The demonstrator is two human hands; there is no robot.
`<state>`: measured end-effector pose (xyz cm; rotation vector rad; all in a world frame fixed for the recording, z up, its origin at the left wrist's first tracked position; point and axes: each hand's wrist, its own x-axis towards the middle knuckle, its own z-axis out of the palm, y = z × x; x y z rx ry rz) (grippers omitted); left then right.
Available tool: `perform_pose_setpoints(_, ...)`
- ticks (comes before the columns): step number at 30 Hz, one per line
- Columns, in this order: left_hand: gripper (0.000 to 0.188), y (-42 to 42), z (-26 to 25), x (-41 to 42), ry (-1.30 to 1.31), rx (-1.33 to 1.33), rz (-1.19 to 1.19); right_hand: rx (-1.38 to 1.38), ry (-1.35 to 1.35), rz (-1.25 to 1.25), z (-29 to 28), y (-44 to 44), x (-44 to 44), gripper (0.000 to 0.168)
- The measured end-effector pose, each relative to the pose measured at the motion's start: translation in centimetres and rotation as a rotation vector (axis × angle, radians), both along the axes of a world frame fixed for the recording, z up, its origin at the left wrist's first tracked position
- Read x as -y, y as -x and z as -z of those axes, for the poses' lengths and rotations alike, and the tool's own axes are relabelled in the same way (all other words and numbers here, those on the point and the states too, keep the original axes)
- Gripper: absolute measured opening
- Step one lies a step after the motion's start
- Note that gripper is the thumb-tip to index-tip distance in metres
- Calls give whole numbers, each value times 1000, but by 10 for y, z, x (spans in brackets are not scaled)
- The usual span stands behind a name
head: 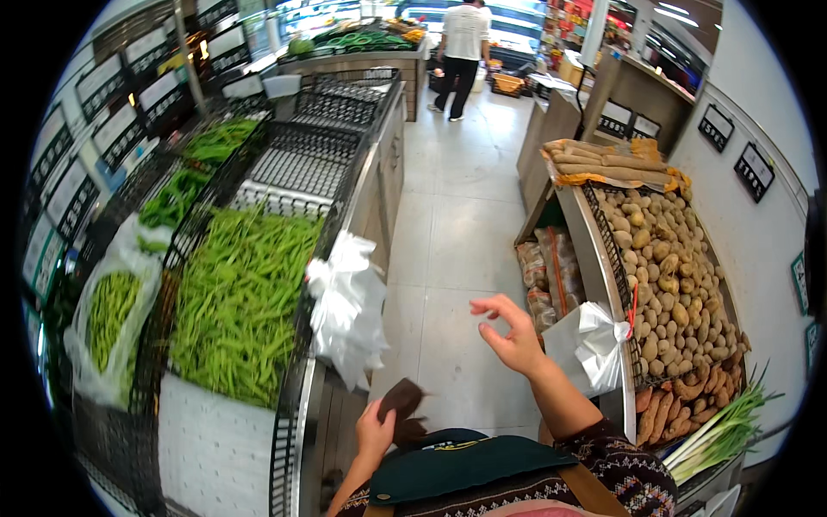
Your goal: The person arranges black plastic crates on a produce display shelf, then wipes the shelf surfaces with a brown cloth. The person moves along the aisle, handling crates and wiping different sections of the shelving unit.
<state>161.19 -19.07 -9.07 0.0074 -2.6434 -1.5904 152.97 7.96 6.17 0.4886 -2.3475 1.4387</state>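
Note:
My left hand point(376, 428) is low in front of my body, its fingers round a dark brown, limp-looking item point(402, 400). Blur keeps me from telling exactly what that item is. Above the aisle floor, my right hand point(512, 336) is raised with bent fingers apart and nothing in it. Nearest to it on the right hangs a bunch of clear plastic bags point(596, 346), tied by a red strip to the potato stand. Another bunch of plastic bags point(349, 307) hangs from the left counter, above my left hand.
Green bean pods point(242, 304) fill a crate on the left, beside black plastic crates point(310, 155). Potatoes point(669, 278), sweet potatoes point(678, 410) and scallions point(723, 423) lie on the right. A tiled aisle point(446, 239) runs between; a person point(463, 58) stands at its far end.

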Motion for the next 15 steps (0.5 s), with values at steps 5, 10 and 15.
perform_pose_setpoints(5, 32, 137, -21, -61, -625, 217, 172, 220, 24, 156, 26, 28, -64, 29)
perform_pose_setpoints(10, 36, 231, -15, -135, -906, 365, 76, 468, 269, 397, 71, 37, -161, 27)
perform_pose_setpoints(15, 39, 293, -8, -162, -955, 351, -153, 519, 421, 414, 90, 94, -231, 24)
